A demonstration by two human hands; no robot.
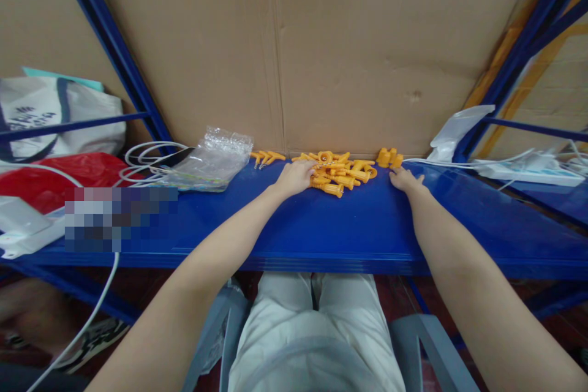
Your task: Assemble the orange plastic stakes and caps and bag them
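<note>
My left hand (296, 177) is at the left side of a heap of yellow plastic pieces (342, 182) on the blue tabletop. Its fingers bend in against the heap, and whatever is between them is too small to make out. Some pieces have a hollow, cup-like end and a narrower stem. My right hand (407, 179) rests on the table with fingers apart, its tips beside a few stubby yellow caps (389, 157) standing against the cardboard. Farther left, several slim yellow pieces with metal screw-like ends (267, 158) lie in a row.
A clear plastic bag (215, 162) and white cables (154, 150) lie left, near a red bag (98, 171). Cardboard (344, 55) backs the blue table (321, 239). At right are a power strip (528, 173) and a whitish plastic piece (457, 131). Another person's leg (37, 318) shows lower left.
</note>
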